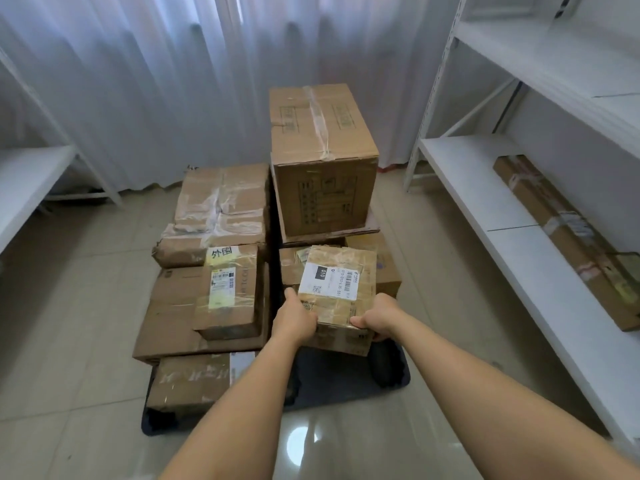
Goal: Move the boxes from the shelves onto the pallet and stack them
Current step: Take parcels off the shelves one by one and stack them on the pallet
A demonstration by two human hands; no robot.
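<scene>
Nine boxes (337, 296); one pallet (322, 379); two hands (294, 318)

free: dark pallet (346, 379) corner under held box (337, 292) | blocked: tall box (323, 161) behind, stacks left

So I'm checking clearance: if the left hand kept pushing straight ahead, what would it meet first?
Probably the low brown box just beyond the held labelled box; the left hand points toward it, though depth is unclear.
</scene>
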